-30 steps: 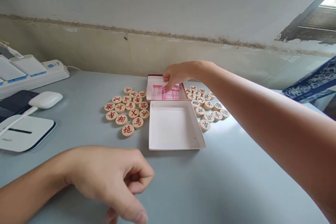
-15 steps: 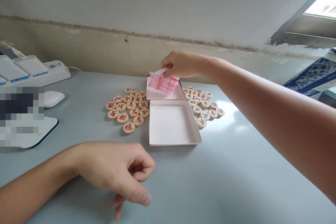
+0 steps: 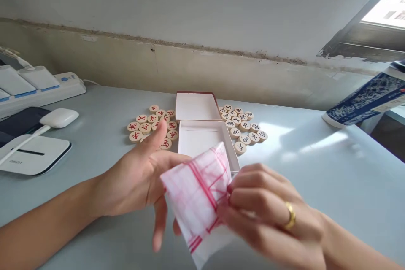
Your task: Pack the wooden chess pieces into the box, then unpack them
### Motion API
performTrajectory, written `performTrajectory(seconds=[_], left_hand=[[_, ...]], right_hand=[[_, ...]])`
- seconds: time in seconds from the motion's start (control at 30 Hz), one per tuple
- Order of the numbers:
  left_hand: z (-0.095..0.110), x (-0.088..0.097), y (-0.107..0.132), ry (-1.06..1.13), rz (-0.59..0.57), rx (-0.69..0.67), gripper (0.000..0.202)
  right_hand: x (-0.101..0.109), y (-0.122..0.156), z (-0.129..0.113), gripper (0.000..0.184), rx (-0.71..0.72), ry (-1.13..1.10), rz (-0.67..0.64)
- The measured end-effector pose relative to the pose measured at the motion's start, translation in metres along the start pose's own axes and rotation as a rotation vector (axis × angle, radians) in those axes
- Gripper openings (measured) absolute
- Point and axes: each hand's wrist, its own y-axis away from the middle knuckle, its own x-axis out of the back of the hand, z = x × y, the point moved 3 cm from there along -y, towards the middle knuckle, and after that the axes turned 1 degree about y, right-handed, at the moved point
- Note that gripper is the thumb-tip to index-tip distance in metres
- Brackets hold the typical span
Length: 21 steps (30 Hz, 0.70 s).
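Observation:
A folded white sheet with red grid lines, a xiangqi board sheet (image 3: 196,194), hangs above the desk near me. My right hand (image 3: 268,215), with a gold ring, pinches its right side. My left hand (image 3: 136,177) is beside and partly behind the sheet, its thumb raised and fingers apart; whether the hidden fingers touch it I cannot tell. Beyond my hands stands the white box tray (image 3: 202,137), partly covered by the sheet, with its lid (image 3: 198,106) behind. Red-marked xiangqi pieces (image 3: 144,128) lie left of the box, dark-marked pieces (image 3: 244,126) to its right.
On the left are a power strip (image 3: 71,84) with chargers, a white earbud case (image 3: 60,117) on a cable, and a white charging pad (image 3: 41,156). A blue patterned cylinder (image 3: 363,97) leans at the right edge. The wall (image 3: 202,67) runs behind the desk.
My right hand has brought the folded sheet from over the lid down towards me. My left hand has turned palm up and opened, moving close to the sheet.

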Motion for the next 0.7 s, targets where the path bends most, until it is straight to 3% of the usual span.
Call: performTrajectory(seconds=[0.1, 0.2, 0.3, 0.33, 0.47, 0.57, 0.63, 0.7], left_hand=[[0.008, 0.001, 0.0, -0.252, 0.138, 0.021, 0.045], [0.031, -0.004, 0.0, -0.494, 0.223, 0.01, 0.026], [0.068, -0.024, -0.003, -0.614, 0.239, -0.119, 0.018], [0.081, -0.032, -0.005, -0.618, 0.23, -0.172, 0.014], [0.122, -0.063, -0.024, -0.651, 0.138, -0.429, 0.017], [0.122, -0.061, -0.038, -0.632, 0.114, -0.49, 0.02], [0.104, -0.047, -0.042, -0.586, 0.154, -0.428, 0.013], [0.08, -0.033, -0.039, -0.58, 0.174, -0.395, 0.018]], right_hand=[[-0.002, 0.006, 0.002, 0.017, 0.075, -0.009, -0.004], [0.001, 0.011, 0.01, 0.022, -0.012, -0.064, 0.184], [0.004, 0.02, 0.022, 0.046, -0.321, -0.276, 0.534], [0.003, 0.022, 0.024, 0.05, -0.412, -0.374, 0.584], [-0.011, 0.024, 0.03, 0.045, -0.729, -0.867, 0.474], [-0.019, 0.025, 0.029, 0.042, -0.861, -1.122, 0.418], [-0.022, 0.024, 0.027, 0.044, -0.873, -1.229, 0.392], [-0.023, 0.022, 0.023, 0.05, -0.877, -1.312, 0.337]])
